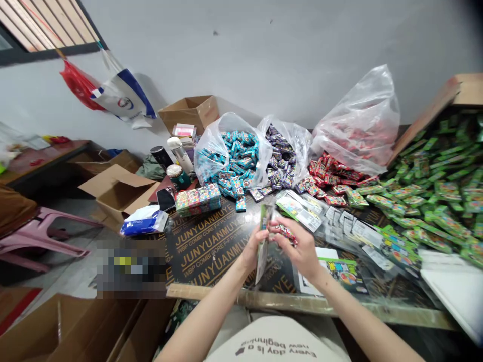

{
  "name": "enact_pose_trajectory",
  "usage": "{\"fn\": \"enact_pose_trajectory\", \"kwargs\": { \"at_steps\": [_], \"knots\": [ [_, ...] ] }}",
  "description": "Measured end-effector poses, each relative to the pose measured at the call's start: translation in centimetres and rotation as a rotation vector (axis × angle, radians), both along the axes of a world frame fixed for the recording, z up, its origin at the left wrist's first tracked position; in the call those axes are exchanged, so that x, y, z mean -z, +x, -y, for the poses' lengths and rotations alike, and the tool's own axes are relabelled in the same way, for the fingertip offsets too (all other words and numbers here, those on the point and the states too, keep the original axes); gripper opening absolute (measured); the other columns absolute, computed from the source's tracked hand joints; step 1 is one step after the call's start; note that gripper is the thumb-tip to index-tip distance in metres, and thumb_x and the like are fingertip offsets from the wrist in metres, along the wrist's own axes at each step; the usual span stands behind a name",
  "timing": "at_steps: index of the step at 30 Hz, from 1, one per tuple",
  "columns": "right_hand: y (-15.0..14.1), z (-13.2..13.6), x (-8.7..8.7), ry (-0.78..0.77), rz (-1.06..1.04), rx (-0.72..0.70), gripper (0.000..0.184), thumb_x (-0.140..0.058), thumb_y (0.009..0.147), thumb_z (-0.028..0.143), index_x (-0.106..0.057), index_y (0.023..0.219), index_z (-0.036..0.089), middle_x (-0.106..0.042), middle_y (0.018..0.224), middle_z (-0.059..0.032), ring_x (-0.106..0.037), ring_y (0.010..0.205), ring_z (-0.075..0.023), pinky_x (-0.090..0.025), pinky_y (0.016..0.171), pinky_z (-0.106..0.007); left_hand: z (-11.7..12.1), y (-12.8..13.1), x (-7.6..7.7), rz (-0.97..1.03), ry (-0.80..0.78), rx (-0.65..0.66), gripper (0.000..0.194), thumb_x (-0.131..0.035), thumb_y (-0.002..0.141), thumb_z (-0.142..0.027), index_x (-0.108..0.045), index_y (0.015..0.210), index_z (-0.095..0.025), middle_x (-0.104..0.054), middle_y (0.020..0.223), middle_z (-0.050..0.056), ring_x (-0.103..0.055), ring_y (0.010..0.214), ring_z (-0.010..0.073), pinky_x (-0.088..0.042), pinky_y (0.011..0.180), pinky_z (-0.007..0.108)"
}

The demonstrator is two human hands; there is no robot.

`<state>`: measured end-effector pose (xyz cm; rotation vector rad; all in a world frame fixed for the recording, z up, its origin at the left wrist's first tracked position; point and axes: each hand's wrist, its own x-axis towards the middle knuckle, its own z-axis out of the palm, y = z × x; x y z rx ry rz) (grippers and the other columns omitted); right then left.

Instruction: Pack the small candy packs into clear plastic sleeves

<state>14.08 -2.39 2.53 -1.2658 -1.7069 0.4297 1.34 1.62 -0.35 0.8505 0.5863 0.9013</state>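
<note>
My left hand (250, 251) grips a thin flat packet (260, 271), seen nearly edge-on above the front of the table. Beside it, my right hand (302, 249) is closed on a small red packet (284, 232), close to the flat packet's opening side. Whether the two packets touch is hard to tell. Near my right forearm lies a green printed card (345, 274) with white sheets. Flat clear bags with green cards (300, 210) lie just beyond my right hand.
Plastic bags hold blue packets (241, 151), purple packets (279, 151) and red packets (358, 141) along the wall. Green packets (433, 186) heap up at right. A wrapped block (198, 199), wet wipes (145, 221) and an open carton (121, 193) are at left.
</note>
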Motion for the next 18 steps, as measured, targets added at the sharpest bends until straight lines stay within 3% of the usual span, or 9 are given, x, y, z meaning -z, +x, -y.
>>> {"fn": "enact_pose_trajectory", "kwargs": {
  "at_steps": [2, 4, 7, 10, 14, 18],
  "knots": [
    [1.7, -1.3, -0.6, -0.019, -0.096, 0.079, 0.034, -0.057, 0.077, 0.032, -0.052, 0.109, 0.022, -0.058, 0.104, -0.0076, -0.054, 0.098, -0.0215, -0.042, 0.087, -0.036, 0.7, -0.2, 0.3, -0.007, 0.004, 0.131, 0.057, -0.060, 0.065, -0.048, -0.056, 0.111, -0.013, -0.062, 0.104, 0.012, -0.055, 0.099, 0.0282, -0.043, 0.085, 0.038],
    [2.9, -2.3, -0.9, -0.074, -0.144, 0.046, 0.036, -0.063, 0.071, 0.034, -0.053, 0.103, 0.021, -0.058, 0.092, -0.0046, -0.055, 0.088, -0.0190, -0.044, 0.080, -0.032, 1.0, -0.2, 0.9, -0.031, -0.010, 0.173, 0.061, -0.062, 0.063, -0.050, -0.057, 0.110, -0.012, -0.062, 0.105, 0.013, -0.056, 0.098, 0.0289, -0.044, 0.082, 0.038],
    [3.9, -2.8, -0.9, -0.182, -0.173, -0.125, 0.026, -0.068, 0.067, 0.035, -0.055, 0.083, 0.019, -0.055, 0.074, 0.0005, -0.051, 0.070, -0.0131, -0.043, 0.066, -0.026, 0.9, -0.4, 1.4, -0.067, -0.033, 0.203, 0.067, -0.067, 0.058, -0.047, -0.055, 0.115, -0.014, -0.062, 0.107, 0.012, -0.058, 0.094, 0.0287, -0.043, 0.081, 0.038],
    [4.3, -2.7, -1.1, -0.269, -0.042, -0.367, 0.021, -0.066, 0.069, 0.036, -0.059, 0.069, 0.017, -0.056, 0.070, -0.0001, -0.050, 0.070, -0.0134, -0.041, 0.069, -0.026, 1.0, -0.9, 0.7, -0.073, 0.023, 0.233, 0.068, -0.072, 0.056, -0.037, -0.053, 0.119, -0.017, -0.059, 0.114, 0.010, -0.053, 0.104, 0.0295, -0.041, 0.086, 0.037],
    [4.5, -2.5, -1.3, -0.365, 0.219, -0.547, 0.024, -0.065, 0.070, 0.036, -0.065, 0.089, 0.020, -0.063, 0.083, -0.0018, -0.052, 0.083, -0.0167, -0.037, 0.084, -0.033, 1.4, -1.4, -0.5, -0.107, 0.097, 0.212, 0.061, -0.074, 0.056, -0.025, -0.056, 0.114, -0.014, -0.061, 0.109, 0.008, -0.054, 0.103, 0.0257, -0.037, 0.091, 0.034],
    [4.3, -2.8, -0.6, -0.387, 0.186, -0.458, 0.047, -0.069, 0.065, 0.037, -0.059, 0.108, 0.021, -0.063, 0.094, -0.0036, -0.052, 0.088, -0.0194, -0.038, 0.085, -0.036, 1.4, -1.5, -0.5, -0.225, 0.064, 0.149, 0.043, -0.071, 0.061, -0.022, -0.062, 0.102, -0.011, -0.067, 0.089, 0.006, -0.060, 0.080, 0.0185, -0.043, 0.077, 0.028]
  ]
}}
